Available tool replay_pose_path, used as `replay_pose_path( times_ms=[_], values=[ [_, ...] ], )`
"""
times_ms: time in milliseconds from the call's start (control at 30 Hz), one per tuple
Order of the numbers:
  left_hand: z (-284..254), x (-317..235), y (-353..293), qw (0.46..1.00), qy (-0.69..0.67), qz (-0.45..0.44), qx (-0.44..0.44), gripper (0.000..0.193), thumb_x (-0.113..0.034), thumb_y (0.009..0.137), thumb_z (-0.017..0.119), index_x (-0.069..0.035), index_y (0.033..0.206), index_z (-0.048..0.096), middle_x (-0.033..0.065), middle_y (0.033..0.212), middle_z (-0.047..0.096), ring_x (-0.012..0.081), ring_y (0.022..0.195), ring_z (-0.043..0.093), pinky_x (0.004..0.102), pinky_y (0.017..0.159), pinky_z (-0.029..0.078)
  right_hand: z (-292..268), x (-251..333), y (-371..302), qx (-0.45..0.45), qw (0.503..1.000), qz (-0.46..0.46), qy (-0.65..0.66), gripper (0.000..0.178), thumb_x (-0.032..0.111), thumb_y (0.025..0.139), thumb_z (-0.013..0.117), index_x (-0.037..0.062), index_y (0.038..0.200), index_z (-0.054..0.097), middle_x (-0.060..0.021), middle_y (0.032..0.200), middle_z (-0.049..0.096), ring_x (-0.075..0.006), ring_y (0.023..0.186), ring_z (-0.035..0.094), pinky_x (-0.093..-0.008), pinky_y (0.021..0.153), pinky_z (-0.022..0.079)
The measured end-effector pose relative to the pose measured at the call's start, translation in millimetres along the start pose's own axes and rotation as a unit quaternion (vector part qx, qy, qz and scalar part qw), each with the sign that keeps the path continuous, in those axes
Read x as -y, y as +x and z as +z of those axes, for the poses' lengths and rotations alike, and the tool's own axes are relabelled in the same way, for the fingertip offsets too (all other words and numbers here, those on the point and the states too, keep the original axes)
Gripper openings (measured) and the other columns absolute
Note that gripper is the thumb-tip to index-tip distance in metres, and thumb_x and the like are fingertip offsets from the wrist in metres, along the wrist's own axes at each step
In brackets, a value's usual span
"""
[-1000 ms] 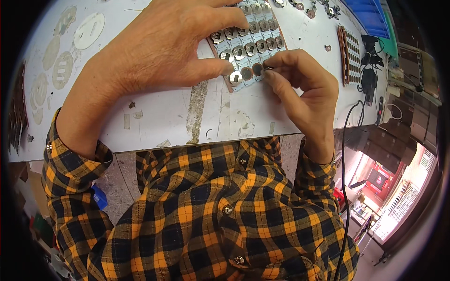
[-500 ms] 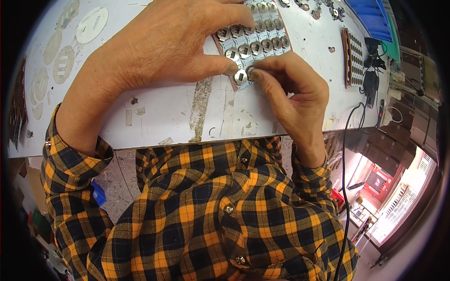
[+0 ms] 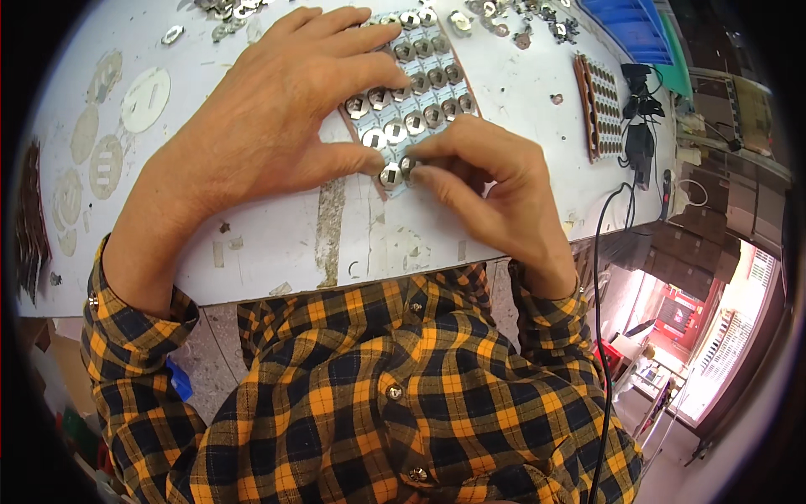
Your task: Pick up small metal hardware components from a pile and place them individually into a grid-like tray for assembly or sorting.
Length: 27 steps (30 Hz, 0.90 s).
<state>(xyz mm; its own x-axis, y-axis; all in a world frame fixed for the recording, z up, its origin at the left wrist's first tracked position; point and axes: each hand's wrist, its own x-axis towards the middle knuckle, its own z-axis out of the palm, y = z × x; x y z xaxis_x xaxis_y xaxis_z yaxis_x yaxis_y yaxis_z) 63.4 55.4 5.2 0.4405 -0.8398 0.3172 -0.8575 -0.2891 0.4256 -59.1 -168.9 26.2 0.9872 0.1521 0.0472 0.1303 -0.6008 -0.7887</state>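
Observation:
A light-blue circuit board panel (image 3: 394,191) lies on the table in front of me, carrying rows of small round metal pieces with dark square centres. My left hand (image 3: 281,122) rests along its left side with fingers stretched and spread. That thumb's tip touches the panel beside a shiny metal piece (image 3: 389,175) in the nearest row. At the same row, the thumb and forefinger of my right hand (image 3: 495,181) pinch a small round metal piece (image 3: 408,165) against the panel. My fingertips partly cover it.
Loose metal pieces (image 3: 231,10) lie at the far edge, with more small parts (image 3: 504,13) at far right. A second filled panel (image 3: 601,109) stands near black cables (image 3: 641,118) and a blue tray (image 3: 625,29). A stack of dark sheets (image 3: 32,223) sits at far left.
The whole scene has shifted left and down in view, showing more of the table's far side. Both hands keep nearly the same place on the panel, my right fingers still at the nearest row.

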Motion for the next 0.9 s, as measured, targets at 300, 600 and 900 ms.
replay_pose_path(
  times_ms=[300,600,900],
  values=[
    [-0.1,-3.9,0.0,1.000,-0.018,-0.008,-0.011,0.064,-0.024,0.066,0.092,-0.010,0.125,0.071,0.0125,0.153,0.056,0.0388,0.147,0.044,0.0509,0.120,0.037,-35.2,-57.8,74.0,-0.161,0.966,-0.058,-0.192,0.019,0.009,0.095,0.073,-0.0019,0.110,0.074,-0.0021,0.088,0.073,-0.0067,0.072,0.062,-0.0212,0.065,0.050],
    [3.4,-1.5,-0.3,0.999,-0.026,-0.006,-0.020,0.066,-0.024,0.064,0.094,-0.010,0.124,0.072,0.0134,0.153,0.057,0.0385,0.147,0.044,0.0520,0.121,0.038,-54.9,-35.5,44.4,-0.253,0.959,0.048,-0.121,0.022,-0.004,0.085,0.065,-0.0033,0.107,0.070,-0.0065,0.103,0.073,-0.0113,0.081,0.068,-0.0274,0.077,0.057],
    [8.3,3.9,-0.6,1.000,-0.013,0.005,-0.022,0.071,-0.027,0.062,0.094,-0.010,0.127,0.071,0.0122,0.155,0.056,0.0393,0.148,0.044,0.0524,0.121,0.037,-84.3,-73.5,-12.4,-0.389,0.914,0.043,-0.105,0.014,0.000,0.088,0.071,-0.0006,0.102,0.068,-0.0059,0.100,0.073,-0.0105,0.088,0.068,-0.0248,0.080,0.054]
  ],
)
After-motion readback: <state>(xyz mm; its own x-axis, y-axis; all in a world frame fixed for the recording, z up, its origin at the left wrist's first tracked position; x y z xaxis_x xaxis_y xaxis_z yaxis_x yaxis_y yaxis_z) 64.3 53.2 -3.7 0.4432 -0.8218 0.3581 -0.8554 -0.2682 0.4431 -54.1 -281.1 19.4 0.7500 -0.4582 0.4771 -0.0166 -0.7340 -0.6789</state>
